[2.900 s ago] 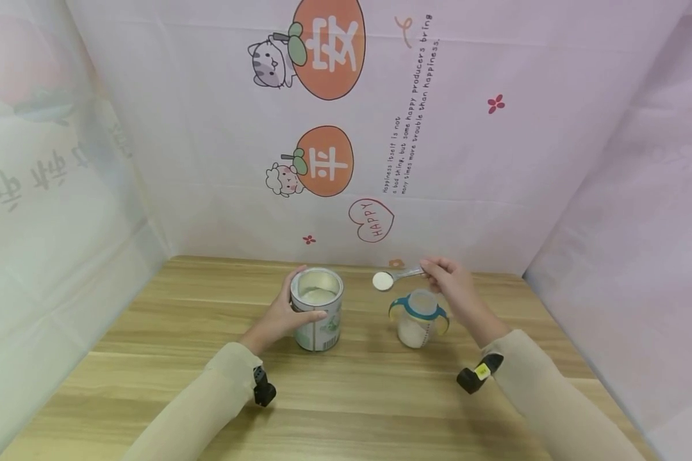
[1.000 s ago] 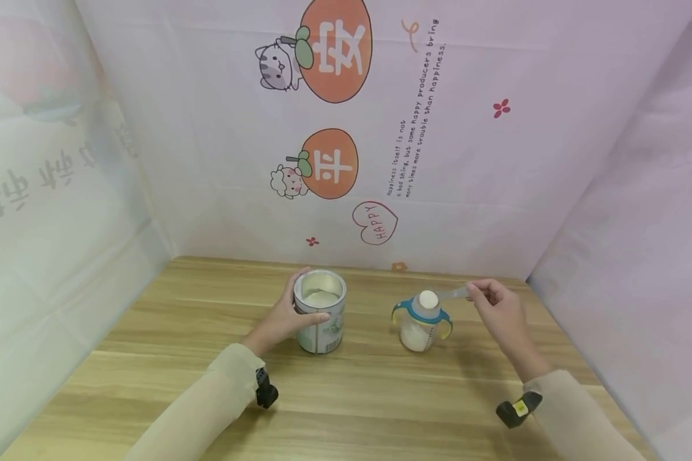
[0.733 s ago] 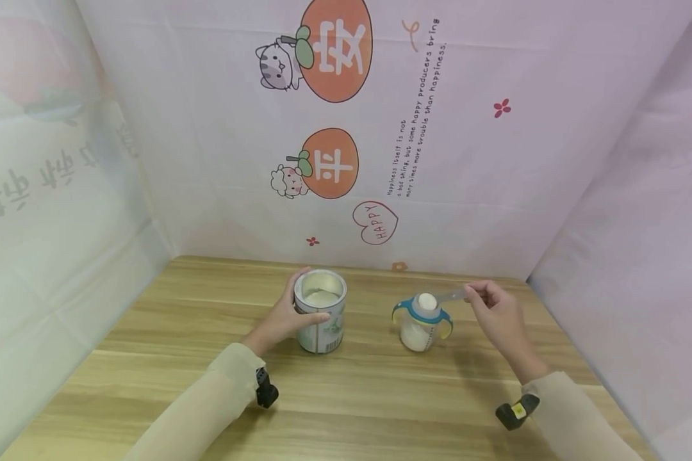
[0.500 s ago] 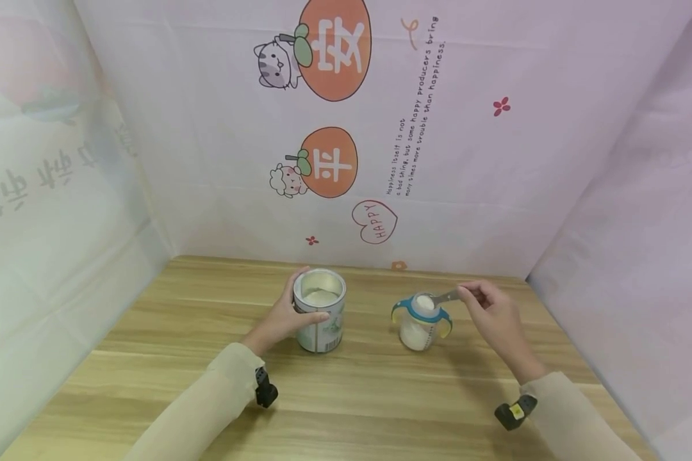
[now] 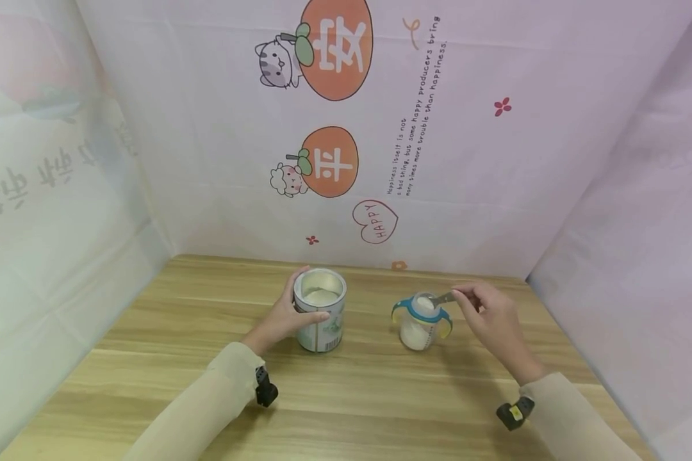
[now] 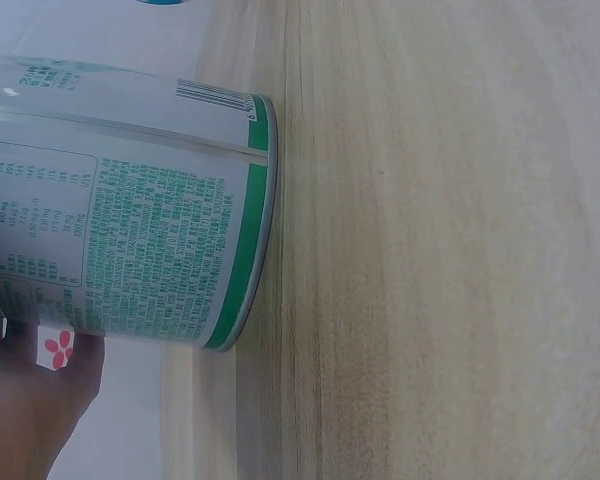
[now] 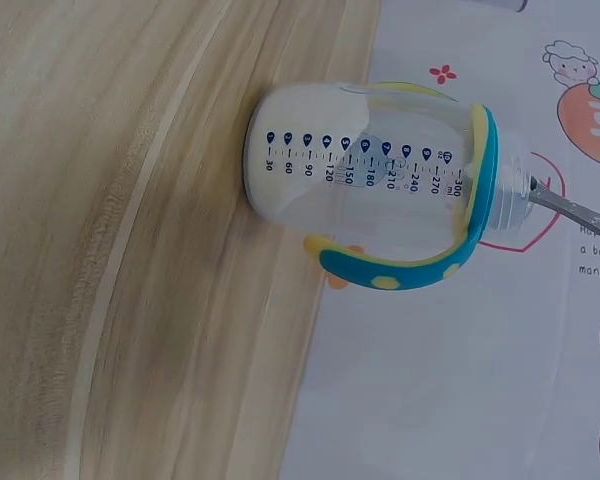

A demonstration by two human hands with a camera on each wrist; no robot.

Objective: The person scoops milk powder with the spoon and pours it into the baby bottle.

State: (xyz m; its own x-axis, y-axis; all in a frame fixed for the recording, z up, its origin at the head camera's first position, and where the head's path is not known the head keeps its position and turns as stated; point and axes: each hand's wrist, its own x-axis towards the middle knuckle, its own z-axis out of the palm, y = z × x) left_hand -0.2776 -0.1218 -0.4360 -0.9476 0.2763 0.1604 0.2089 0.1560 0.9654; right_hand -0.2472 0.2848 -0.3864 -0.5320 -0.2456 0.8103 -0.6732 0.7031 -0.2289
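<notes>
Tipped into the upright bottle near the desk's far edge since the earlier frame, the scoop is pinched by the right hand and the can clasped by the left hand, emptying being apparently underway and fuller tilting seemingly required.

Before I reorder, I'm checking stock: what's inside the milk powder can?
Pale powder lies inside the milk powder can, below its rim. Powder depth, and anything buried, can't be seen: its surface and the can's opaque side cover them.
</notes>
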